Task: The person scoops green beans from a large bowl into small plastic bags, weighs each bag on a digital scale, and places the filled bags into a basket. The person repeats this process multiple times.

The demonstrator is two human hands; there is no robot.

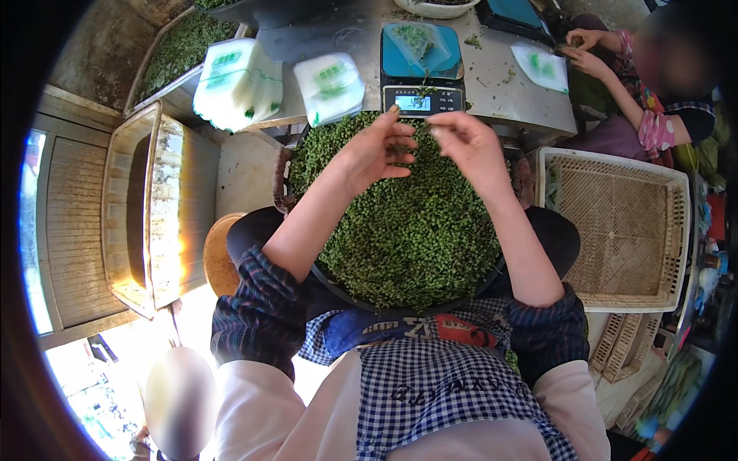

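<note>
A wide round tub of green peppercorn-like berry clusters (403, 242) stands between my knees. Above its far part is my left hand (386, 147), palm turned inward and fingers spread; dark bits seem to lie at its fingers, too unclear to name. My right hand (455, 138) is beside it, thumb and forefinger pinched on a small dark sprig. Just beyond both hands, a digital scale (423, 101) with a blue platform bears a clear plastic bag (416, 45) partly filled with green clusters. A small sprig lies across the scale's display.
Stacks of printed plastic bags (239, 83) (330, 86) lie left on the metal table (346, 34). At right are another bag (541, 68), a white plastic crate (614, 230) and a co-worker's hands (585, 52). A large bin (164, 207) stands at left.
</note>
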